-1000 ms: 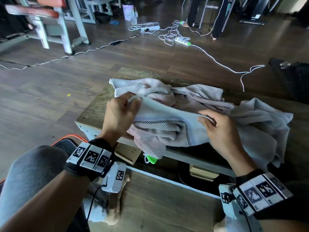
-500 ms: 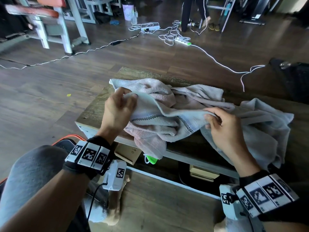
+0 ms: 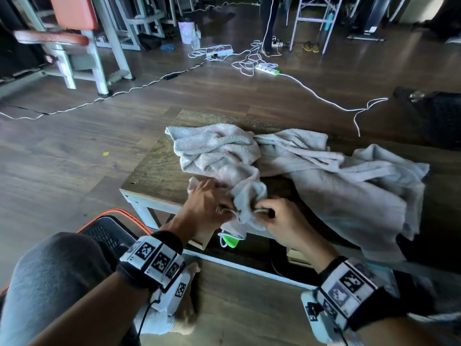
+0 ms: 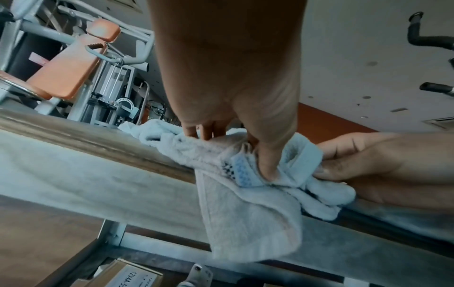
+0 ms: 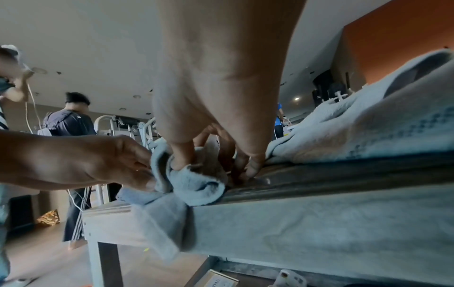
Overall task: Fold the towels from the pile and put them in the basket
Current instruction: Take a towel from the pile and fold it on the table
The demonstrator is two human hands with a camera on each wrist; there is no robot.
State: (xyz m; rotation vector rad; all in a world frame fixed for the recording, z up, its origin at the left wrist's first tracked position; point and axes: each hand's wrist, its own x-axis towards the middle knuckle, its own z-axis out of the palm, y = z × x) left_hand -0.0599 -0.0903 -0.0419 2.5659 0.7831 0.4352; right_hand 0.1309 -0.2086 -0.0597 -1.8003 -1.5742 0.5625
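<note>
Low wooden table carries the unfolded towel pile; no basket identifiable, nothing seen folded. At the near edge, one bunched towel is pinched by left hand and right hand. Folding barely begun.

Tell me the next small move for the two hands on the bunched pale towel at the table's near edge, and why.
Probably draw the hands apart along the hem. The left hand and right hand both pinch the pale grey terry towel close together at the wooden table's near edge, so it is bunched, with an end hanging over. Spreading would open a straight edge to fold.
</note>
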